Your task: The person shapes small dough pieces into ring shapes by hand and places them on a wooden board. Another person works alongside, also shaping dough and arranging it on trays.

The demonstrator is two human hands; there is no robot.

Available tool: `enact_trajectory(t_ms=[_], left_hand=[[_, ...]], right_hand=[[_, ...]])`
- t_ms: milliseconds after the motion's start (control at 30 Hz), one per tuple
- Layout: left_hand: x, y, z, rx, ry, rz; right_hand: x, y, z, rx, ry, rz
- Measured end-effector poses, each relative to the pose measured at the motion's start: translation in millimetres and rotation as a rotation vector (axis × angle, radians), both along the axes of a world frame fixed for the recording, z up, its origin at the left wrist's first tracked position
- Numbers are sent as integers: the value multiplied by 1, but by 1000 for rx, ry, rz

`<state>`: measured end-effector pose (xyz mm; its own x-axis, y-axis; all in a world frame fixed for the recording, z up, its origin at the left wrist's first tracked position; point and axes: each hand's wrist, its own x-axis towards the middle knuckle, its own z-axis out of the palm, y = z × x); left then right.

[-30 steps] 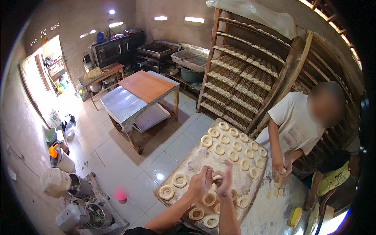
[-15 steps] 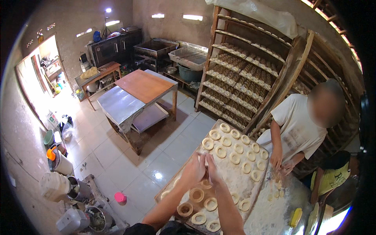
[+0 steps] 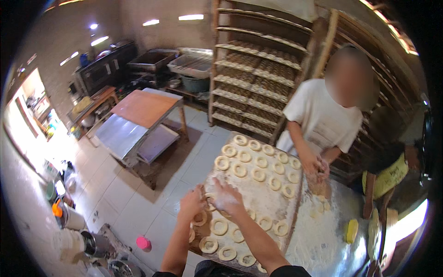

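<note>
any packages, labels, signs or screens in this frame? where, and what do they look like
No signs, labels or screens can be made out.
Only container-like things, none with a readable face:
Pink-capped small container: on the tiled floor, left of the left hand; round, pink.
Orange-topped jug: floor at far left; white body, orange top.
Yellow block: on the floured table, right of the right hand; whether it is a package cannot be told.
</note>
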<state>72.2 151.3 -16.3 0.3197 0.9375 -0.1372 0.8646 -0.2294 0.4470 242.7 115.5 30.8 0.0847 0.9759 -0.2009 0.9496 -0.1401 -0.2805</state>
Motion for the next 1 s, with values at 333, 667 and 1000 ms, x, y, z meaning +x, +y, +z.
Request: enact_trajectory(t_ms=[333, 667, 1000], left_hand=[[48, -40, 31, 426, -186, 98], [255, -166, 34, 11, -748, -316], [351, -263, 83, -344, -735, -474]], right_hand=[[223, -173, -57, 650, 319, -675], [363, -234, -88, 17, -59, -876], [339, -344, 26, 490, 894, -427]])
